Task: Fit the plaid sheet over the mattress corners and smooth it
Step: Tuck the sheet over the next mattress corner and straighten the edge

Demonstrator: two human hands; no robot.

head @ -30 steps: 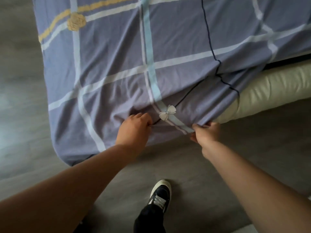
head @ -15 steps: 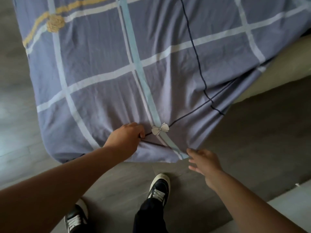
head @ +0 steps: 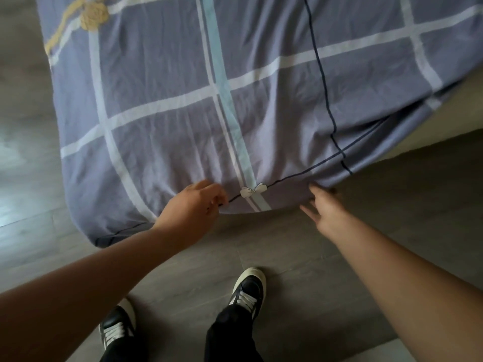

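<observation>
The plaid sheet (head: 183, 100) is draped over the mattress (head: 465, 111) corner, its lower hem pinched by the curled fingers of the left hand (head: 193, 207) beside a bow print (head: 253, 190), while the right hand (head: 326, 212) is splayed, released, fingertips at the hem.

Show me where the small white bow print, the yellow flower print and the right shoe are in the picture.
white bow print (head: 253, 191), head view: its middle knot, near the sheet's lower edge.
yellow flower print (head: 94, 18), head view: the centre of the flower.
right shoe (head: 248, 291), head view: the laces on top.
</observation>
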